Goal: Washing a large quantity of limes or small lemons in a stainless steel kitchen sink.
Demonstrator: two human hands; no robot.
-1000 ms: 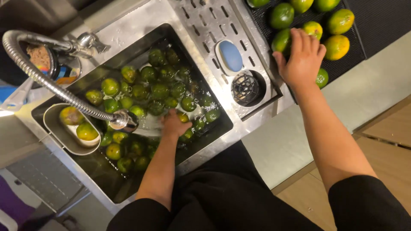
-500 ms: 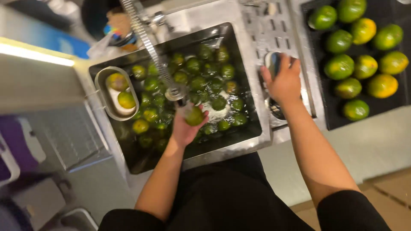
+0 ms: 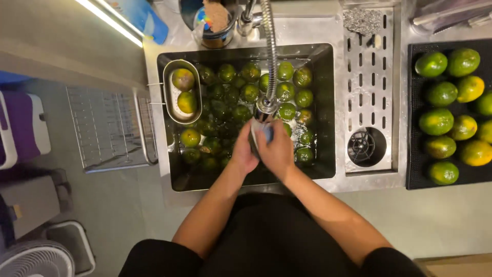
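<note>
Over the steel sink, my two hands meet right under the spring faucet head. My left hand is closed around a green citrus fruit, which the fingers almost wholly hide. Pressed against it, my right hand grips a small blue scrubber, of which only a sliver shows. Several green citrus fruits float in the water beneath and around the hands.
A small oval steel basket on the sink's left wall holds two fruits. Right of the sink lie a slotted drainboard and a black tray of green and orange citrus. A wire rack and a fan are on the left.
My right hand left the tray of fruit, took the blue scrubber from the drainboard and came to the faucet. My left hand lifted a green fruit out of the water to meet it.
</note>
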